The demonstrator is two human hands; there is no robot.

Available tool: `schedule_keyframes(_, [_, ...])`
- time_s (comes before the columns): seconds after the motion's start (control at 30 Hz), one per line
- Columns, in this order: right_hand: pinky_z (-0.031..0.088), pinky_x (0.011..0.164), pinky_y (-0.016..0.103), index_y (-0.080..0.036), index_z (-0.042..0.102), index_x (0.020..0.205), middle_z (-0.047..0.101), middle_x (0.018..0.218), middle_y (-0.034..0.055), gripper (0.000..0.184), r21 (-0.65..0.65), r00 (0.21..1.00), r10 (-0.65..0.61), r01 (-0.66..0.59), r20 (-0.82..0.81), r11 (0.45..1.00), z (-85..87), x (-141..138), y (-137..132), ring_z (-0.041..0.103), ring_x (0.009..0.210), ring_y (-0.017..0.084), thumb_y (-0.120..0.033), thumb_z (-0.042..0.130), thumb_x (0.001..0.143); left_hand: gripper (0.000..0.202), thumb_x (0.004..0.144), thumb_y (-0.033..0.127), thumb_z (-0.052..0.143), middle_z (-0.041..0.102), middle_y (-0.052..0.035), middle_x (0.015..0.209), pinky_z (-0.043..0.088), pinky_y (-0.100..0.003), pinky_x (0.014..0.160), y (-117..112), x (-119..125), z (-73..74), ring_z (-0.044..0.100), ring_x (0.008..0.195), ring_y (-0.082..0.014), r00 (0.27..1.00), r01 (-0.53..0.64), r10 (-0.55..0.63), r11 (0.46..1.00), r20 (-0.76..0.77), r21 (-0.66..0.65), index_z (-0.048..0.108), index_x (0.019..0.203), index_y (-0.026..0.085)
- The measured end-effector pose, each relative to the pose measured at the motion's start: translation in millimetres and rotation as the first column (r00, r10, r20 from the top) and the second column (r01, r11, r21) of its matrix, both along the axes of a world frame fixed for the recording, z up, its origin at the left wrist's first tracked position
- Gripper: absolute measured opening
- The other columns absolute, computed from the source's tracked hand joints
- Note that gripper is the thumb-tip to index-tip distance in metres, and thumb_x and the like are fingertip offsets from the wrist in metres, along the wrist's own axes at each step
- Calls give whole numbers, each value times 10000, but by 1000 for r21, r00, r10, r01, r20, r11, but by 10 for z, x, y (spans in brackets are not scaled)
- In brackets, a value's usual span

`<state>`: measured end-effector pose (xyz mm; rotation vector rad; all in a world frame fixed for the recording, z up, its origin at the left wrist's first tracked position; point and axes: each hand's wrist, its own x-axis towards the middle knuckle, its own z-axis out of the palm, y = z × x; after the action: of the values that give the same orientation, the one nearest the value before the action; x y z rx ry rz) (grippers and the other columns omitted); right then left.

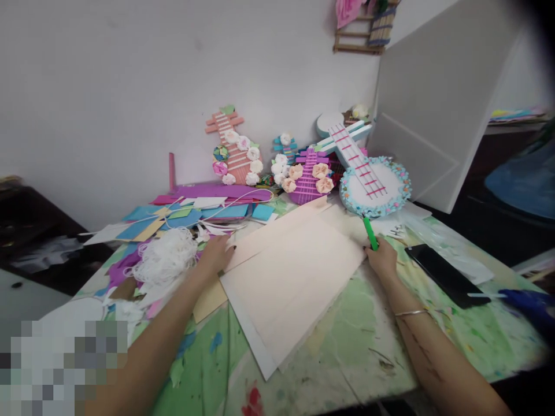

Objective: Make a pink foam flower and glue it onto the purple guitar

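Pale peach sheets of paper [295, 277] lie stacked on the table, with a white sheet [251, 335] showing beneath their lower left edge. At the stack's upper left edge rests my left hand [215, 255], its fingers apart and touching the paper. My right hand [382, 257] is closed around a green pen-like tool [370, 232] by the right corner of the stack. The tool's dark tip points up and away; its exact kind is unclear. Behind the paper stand a white lute-shaped craft [362, 167] with a blue flowered rim and a purple one [306, 182] with peach flowers.
Tangled white string [167, 254] and coloured paper scraps [186, 215] cover the table's left side. A pink lute-shaped craft [238, 153] leans against the wall. A black phone [444, 274] lies at right, near clear plastic [459, 254]. A grey panel [433, 110] stands behind.
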<state>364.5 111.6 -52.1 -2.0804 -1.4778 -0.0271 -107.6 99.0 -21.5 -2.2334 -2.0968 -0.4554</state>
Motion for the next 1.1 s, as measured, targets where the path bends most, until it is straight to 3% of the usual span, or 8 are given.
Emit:
schedule_keyframes(0.2, [346,632,285,-124,633,912,650,837,116,235,-24,1000,1,-1,5,1000,2,1,-9,568,776,236,-224,518,733,292,746,378,545,654,-124,840,394,-378,780,271,-66,-2,581,857,-290,999,-35,33,999,-33,-41,635,916,159])
schedule_keyframes(0.33, [354,649,282,-129,636,943,662,867,112,253,-29,1000,9,-9,-5,1000,-4,-16,-8,580,811,238,-220,518,739,259,762,421,532,656,-85,807,392,-327,739,317,-12,34,578,814,-249,999,47,-48,997,-17,-57,634,783,185])
schedule_keyframes(0.53, [351,640,274,-133,637,925,661,858,106,240,-28,1000,14,-15,-2,999,-7,-19,-1,581,803,231,-210,517,731,406,743,468,560,628,-104,1002,386,-319,804,396,235,-67,550,932,-247,988,150,-148,988,41,-41,594,1018,172])
schedule_keyframes(0.63, [341,618,274,-134,634,883,652,823,104,214,-27,1000,3,-3,8,1000,0,-16,-10,575,777,227,-220,508,734,341,777,420,520,630,-112,926,385,-336,775,489,327,-135,552,885,-253,992,98,-96,995,84,-17,599,970,151])
schedule_keyframes(0.73, [334,606,271,-142,630,848,644,794,95,187,-24,1000,-6,6,20,1000,7,-23,-20,569,759,218,-224,505,735,216,773,324,510,617,-67,789,380,-309,699,550,371,-148,547,767,-219,988,56,-56,998,144,6,603,885,163])
schedule_keyframes(0.87, [331,606,269,-142,625,839,638,784,88,173,-29,999,-15,16,28,999,3,-33,-16,566,753,211,-209,507,733,116,753,255,497,562,-33,698,369,-285,655,495,366,-117,517,705,-191,977,52,-61,998,206,47,580,717,183])
schedule_keyframes(1.1, [340,634,278,-137,622,856,647,839,107,180,-43,1000,3,-3,20,999,-12,-37,-7,569,790,225,-226,513,745,107,764,249,469,542,-53,791,391,-294,714,300,289,-165,508,775,-193,960,27,-66,989,273,145,537,710,186])
